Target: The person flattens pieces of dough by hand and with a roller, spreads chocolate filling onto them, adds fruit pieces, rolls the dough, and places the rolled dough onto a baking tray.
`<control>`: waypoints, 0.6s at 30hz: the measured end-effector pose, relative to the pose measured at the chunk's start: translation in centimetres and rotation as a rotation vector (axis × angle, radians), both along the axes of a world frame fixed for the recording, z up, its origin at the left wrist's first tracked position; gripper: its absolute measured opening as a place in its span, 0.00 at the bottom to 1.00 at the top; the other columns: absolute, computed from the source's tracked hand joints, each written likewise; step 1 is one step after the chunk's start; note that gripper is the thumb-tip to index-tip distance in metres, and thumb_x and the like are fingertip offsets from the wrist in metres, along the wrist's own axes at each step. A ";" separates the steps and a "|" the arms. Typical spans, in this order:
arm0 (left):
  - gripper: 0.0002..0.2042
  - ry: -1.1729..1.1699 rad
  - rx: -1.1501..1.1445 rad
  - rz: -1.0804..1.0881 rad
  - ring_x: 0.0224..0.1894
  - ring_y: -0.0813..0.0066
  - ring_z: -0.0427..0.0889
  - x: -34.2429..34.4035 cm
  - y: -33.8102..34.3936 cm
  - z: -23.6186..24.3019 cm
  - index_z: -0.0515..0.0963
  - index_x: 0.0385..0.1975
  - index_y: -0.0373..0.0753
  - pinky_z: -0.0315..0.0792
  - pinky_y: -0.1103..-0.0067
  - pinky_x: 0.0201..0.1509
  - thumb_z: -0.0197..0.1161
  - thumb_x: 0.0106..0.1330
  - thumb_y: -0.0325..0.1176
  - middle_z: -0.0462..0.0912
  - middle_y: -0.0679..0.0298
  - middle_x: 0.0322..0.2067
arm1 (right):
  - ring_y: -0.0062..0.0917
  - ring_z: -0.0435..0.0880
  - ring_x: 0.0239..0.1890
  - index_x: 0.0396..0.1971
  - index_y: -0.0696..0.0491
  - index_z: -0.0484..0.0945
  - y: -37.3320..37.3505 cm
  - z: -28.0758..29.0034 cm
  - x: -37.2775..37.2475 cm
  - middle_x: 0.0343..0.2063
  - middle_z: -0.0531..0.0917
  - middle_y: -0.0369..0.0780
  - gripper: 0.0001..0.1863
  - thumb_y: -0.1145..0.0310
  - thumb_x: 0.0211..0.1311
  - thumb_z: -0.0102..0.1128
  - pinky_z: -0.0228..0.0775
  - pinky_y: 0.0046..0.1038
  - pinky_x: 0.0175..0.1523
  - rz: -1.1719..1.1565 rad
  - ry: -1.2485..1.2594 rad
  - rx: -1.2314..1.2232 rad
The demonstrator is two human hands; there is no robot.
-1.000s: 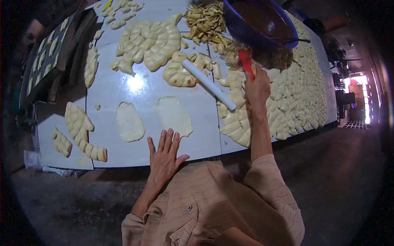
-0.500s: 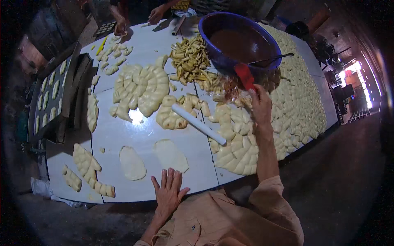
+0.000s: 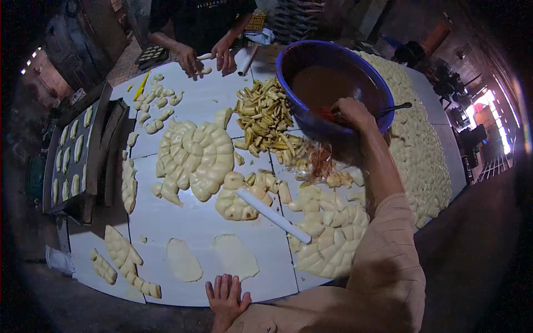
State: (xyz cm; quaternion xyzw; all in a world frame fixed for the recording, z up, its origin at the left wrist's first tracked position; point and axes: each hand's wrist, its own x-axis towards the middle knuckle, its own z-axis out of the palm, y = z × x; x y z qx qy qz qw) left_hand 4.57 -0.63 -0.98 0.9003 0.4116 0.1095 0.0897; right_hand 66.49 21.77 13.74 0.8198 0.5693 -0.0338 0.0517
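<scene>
My right hand (image 3: 355, 114) reaches over the near rim of a large blue basin (image 3: 288, 91) that holds brown filling (image 3: 319, 83). Its fingers grip a red spatula (image 3: 325, 114), whose blade points left, down into the basin; the fingers hide its handle end. At the near table edge my left hand (image 3: 224, 294) lies flat with its fingers spread, just below two rolled-out dough ovals, one on the left (image 3: 184, 260) and one on the right (image 3: 235, 255). A white rolling pin (image 3: 273, 215) rests slantwise against the dough pieces.
A heap of yellowish strips (image 3: 264, 114) lies left of the basin. Pressed dough pieces (image 3: 194, 155) cover much of the table, and many small ones (image 3: 419, 144) spread at the right. A tray stack (image 3: 72, 150) stands left. Across the table, a co-worker's hands (image 3: 205, 60) handle dough.
My right hand has moved forward from above the table into the basin, lowering the red spatula. My left hand stays flat on the table. The co-worker's hands have come closer together.
</scene>
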 end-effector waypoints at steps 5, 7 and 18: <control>0.26 -0.047 0.030 -0.022 0.65 0.46 0.68 0.2 0.2 -0.6 0.76 0.57 0.45 0.53 0.41 0.69 0.62 0.60 0.50 0.72 0.52 0.61 | 0.35 0.88 0.43 0.48 0.56 0.85 -0.2 -1.3 3.2 0.41 0.89 0.46 0.19 0.64 0.57 0.68 0.76 0.35 0.49 0.147 0.426 -0.021; 0.26 -0.026 0.021 -0.007 0.65 0.46 0.68 0.0 0.0 -0.4 0.76 0.57 0.46 0.53 0.41 0.69 0.63 0.59 0.49 0.72 0.53 0.61 | 0.25 0.86 0.39 0.47 0.57 0.85 -0.3 -0.7 3.6 0.40 0.90 0.41 0.22 0.58 0.57 0.71 0.75 0.31 0.47 0.091 0.634 -0.013; 0.24 -0.040 -0.019 0.007 0.65 0.45 0.68 0.0 0.0 -0.4 0.77 0.53 0.46 0.53 0.42 0.69 0.66 0.56 0.48 0.73 0.52 0.61 | 0.12 0.73 0.23 0.35 0.56 0.89 -2.2 -0.6 4.6 0.22 0.82 0.31 0.18 0.54 0.61 0.72 0.64 0.23 0.29 -0.084 0.965 -0.011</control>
